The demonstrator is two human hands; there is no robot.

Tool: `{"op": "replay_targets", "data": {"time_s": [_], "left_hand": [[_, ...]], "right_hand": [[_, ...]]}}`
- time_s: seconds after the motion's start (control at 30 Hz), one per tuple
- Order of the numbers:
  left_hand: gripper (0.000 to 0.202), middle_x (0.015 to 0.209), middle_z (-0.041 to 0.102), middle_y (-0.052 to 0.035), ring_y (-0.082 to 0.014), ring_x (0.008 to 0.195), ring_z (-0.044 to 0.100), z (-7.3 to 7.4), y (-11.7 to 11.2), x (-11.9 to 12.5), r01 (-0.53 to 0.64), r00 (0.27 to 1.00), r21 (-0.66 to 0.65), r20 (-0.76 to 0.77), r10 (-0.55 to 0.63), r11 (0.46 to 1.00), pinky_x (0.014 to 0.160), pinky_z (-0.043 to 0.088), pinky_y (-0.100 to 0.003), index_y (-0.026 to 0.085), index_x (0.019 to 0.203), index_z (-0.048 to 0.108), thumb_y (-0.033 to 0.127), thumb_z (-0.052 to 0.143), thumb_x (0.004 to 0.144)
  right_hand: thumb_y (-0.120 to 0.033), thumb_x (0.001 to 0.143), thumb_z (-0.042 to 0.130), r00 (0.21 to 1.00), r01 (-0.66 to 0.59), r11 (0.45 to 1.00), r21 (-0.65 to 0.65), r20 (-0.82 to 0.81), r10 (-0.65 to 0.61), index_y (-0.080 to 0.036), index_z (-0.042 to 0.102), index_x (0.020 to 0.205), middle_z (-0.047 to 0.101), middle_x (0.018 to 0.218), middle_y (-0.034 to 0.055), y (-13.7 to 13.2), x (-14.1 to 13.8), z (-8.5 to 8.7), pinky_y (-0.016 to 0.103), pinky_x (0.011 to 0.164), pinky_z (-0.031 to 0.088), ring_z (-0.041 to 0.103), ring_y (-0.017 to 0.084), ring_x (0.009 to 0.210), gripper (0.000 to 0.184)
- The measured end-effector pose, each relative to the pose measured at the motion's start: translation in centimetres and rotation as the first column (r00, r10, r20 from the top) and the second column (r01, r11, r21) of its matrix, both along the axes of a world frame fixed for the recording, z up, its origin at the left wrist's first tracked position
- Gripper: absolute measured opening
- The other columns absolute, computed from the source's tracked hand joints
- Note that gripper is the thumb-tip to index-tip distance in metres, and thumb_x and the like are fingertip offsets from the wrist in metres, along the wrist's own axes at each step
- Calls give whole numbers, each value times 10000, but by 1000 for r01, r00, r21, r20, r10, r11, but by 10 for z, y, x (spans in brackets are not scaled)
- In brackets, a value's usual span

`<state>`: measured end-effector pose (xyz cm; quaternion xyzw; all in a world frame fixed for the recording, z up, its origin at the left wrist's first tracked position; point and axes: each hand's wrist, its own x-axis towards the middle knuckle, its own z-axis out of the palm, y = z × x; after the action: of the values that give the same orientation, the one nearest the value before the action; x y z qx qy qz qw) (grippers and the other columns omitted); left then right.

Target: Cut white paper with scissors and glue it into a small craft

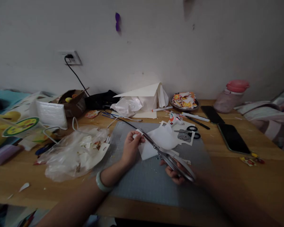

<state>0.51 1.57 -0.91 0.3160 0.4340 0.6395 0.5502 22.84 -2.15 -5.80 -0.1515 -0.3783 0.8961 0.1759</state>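
Note:
My right hand (174,175) is wrapped round the grey handles of large scissors (167,156), whose long blades point up and to the left. In my left hand (132,145) a small piece of white paper (139,131) is pinched between thumb and fingers. The scissors' blades run right beside that paper; whether they touch it I cannot tell. Beneath the blades, white paper sheets (164,137) lie on a grey cutting mat (142,186). Small black-handled scissors (191,131) rest on cut paper to the right.
A crumpled clear plastic bag (68,157) with scraps lies left of the mat. Behind are markers (195,117), a hot glue gun (175,118) and a bowl of paper cutouts (185,102). Two phones (234,138) and a pink-lidded bottle (230,96) are at the right.

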Motion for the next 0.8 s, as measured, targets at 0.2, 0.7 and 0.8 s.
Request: {"op": "replay_targets", "data": {"time_s": [0.2,0.7,0.8], "left_hand": [[294,599,588,56,-72,524,520,1,0,0,19,1000,4,-15,-19,1000,577,397,-202,167,748,474,318,693,622],[238,601,599,56,-82,537,531,-10,-1,-2,87,991,23,-106,-84,996,591,401,-206,177,774,486,324,655,691],[247,607,607,50,-81,537,532,-7,-1,-1,89,991,11,-102,-88,996,599,403,-209,175,768,482,323,658,676]], "right_hand": [[-585,689,653,999,4,1000,18,32,-4,-216,510,1144,396,663,-74,0,-1,6,130,334,176,284,-10,394,603],[-397,724,665,977,61,991,123,197,-85,-193,499,1071,417,575,-94,-4,-6,31,145,336,168,281,8,354,435],[-434,719,663,967,89,986,138,227,-119,-185,495,1072,403,569,-96,-6,-9,38,151,343,163,278,8,355,464]]}}
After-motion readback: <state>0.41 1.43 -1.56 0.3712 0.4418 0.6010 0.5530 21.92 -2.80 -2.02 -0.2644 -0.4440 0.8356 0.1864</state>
